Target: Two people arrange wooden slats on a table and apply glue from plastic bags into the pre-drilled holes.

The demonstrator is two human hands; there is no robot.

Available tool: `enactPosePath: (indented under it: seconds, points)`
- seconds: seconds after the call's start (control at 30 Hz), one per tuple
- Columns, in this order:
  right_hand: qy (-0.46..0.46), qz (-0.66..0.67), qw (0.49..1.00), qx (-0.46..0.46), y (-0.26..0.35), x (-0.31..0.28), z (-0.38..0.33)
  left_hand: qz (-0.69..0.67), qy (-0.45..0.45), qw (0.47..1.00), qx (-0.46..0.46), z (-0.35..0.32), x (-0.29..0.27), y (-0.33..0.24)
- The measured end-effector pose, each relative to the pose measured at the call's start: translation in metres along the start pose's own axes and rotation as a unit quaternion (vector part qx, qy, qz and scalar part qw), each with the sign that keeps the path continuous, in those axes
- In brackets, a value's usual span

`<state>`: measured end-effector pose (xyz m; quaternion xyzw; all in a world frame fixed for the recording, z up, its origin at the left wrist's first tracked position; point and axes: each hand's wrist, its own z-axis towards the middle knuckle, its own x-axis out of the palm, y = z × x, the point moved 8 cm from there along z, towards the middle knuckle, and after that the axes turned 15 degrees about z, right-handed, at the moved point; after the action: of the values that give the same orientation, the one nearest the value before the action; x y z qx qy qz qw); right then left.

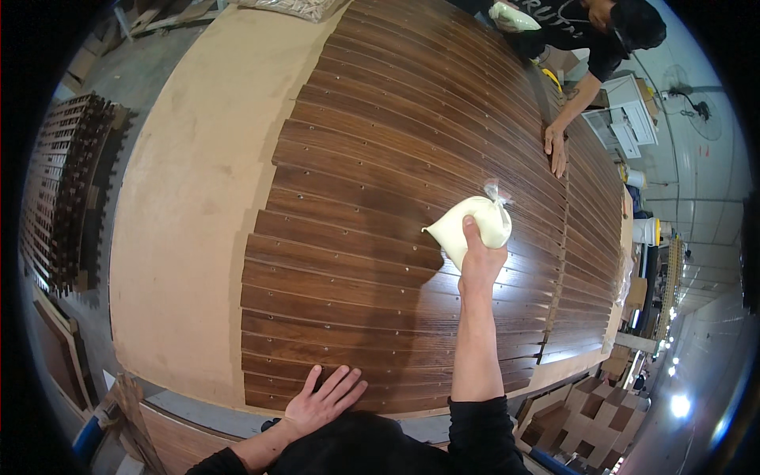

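Observation:
My right hand [481, 261] grips a clear plastic piping bag [453, 224] filled with pale yellow paste. Its tied end points away to the right, and its narrow tip points left, over the boards. Below it lie rows of dark brown wood-grain boards [356, 261], dotted with small holes or spots. Whether the tip touches the wood I cannot tell. Near the closest edge, my left hand [326, 400] rests flat on the boards, fingers spread, holding nothing.
Across the boards a co-worker leans in, one hand [556, 148] on the wood, another pale bag [514, 16] beside them. A bare tan panel [186, 198] borders the boards on the left. Stacked slats [67, 190] stand at far left; stacked boxes [590, 419] sit at lower right.

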<state>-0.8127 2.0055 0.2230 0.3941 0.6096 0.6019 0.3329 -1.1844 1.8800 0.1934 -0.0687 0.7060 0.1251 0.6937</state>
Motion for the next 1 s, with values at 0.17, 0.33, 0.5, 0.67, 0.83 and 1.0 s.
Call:
enactPosePath:
  seconds: [0.17, 0.33, 0.5, 0.67, 0.83, 1.0]
  points:
    - [-0.007, -0.006, 1.000, -0.001, -0.005, -0.001, 0.000, -0.004, 0.003, 1.000, -0.001, -0.001, 0.003, -0.001]
    - [-0.011, 0.010, 1.000, 0.027, -0.013, -0.010, -0.004, 0.003, 0.008, 1.000, 0.003, -0.002, 0.003, 0.001]
    - [-0.064, 0.291, 0.932, 0.208, -0.045, -0.048, -0.021, -0.016, 0.027, 0.999, 0.010, -0.001, 0.003, -0.004]
    - [0.098, 0.669, 0.678, 0.290, -0.071, -0.030, -0.030, -0.073, 0.101, 0.992, 0.037, 0.002, 0.006, 0.002]
    - [0.158, 0.705, 0.646, 0.246, -0.065, -0.032, -0.026, -0.366, 0.148, 0.913, -0.099, 0.053, -0.038, 0.080]
    - [0.179, 0.734, 0.612, 0.233, -0.075, -0.034, -0.024, -0.085, 0.016, 0.996, -0.016, 0.182, -0.017, 0.111]
